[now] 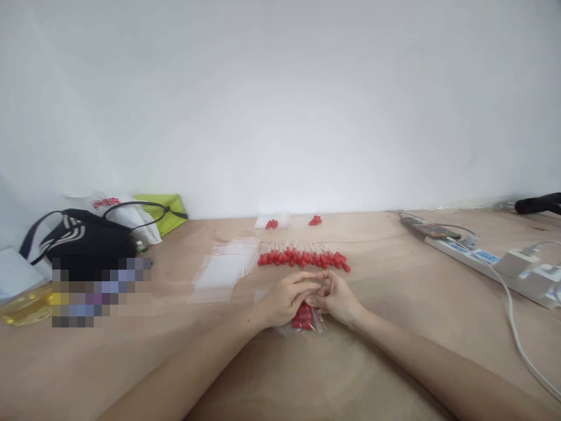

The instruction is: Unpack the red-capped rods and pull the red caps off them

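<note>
My left hand (287, 299) and my right hand (336, 298) meet at the table's middle, fingers pinched together on a small clear bag (304, 319) filled with red-tipped droppers. Just beyond the hands lies a row of several red-tipped droppers (302, 256). To its left sits a stack of empty clear zip bags (223, 269). Farther back, near the wall, lie two small filled bags with red tips (272, 222) (314, 220).
A black handbag (79, 237) with a white plastic bag and a green pouch (169, 209) stands at the back left. A white power strip (482, 257) with plugs and a cable runs along the right. The wooden table (394, 304) meets a white wall.
</note>
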`<state>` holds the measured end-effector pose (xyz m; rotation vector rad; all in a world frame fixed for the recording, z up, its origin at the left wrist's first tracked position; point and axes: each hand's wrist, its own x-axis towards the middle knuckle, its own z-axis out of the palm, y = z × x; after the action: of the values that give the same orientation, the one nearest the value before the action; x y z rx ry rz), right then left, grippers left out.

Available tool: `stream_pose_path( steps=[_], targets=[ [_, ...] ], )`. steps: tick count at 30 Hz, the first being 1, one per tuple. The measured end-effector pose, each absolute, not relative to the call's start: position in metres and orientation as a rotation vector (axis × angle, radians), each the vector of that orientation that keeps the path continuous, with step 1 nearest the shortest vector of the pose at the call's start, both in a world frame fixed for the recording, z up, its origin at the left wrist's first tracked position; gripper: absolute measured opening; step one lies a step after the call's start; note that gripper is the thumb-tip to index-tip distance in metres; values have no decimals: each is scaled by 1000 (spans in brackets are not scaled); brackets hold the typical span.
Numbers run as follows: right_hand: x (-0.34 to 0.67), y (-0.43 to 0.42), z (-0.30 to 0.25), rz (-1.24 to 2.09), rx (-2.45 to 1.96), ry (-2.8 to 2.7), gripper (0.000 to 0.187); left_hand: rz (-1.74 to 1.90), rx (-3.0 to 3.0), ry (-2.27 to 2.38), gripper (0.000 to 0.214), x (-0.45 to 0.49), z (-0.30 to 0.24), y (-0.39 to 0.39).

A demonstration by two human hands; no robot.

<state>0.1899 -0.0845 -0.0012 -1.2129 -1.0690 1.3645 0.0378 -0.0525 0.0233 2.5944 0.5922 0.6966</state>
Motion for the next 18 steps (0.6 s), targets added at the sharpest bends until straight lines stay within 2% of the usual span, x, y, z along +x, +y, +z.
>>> stream_pose_path(
  steps=[5,12,18],
  targets=[
    [189,-86,-1,1306,-1271,-1108,67,687,2568,513,31,32,15,-49],
    [190,-87,-3,1284,-1256,-1169,67,663,2746,516,20,31,21,-44],
    [192,-88,-3,1309,-1201,-1224,69,734,2949,485,23,32,16,-39]
  ],
)
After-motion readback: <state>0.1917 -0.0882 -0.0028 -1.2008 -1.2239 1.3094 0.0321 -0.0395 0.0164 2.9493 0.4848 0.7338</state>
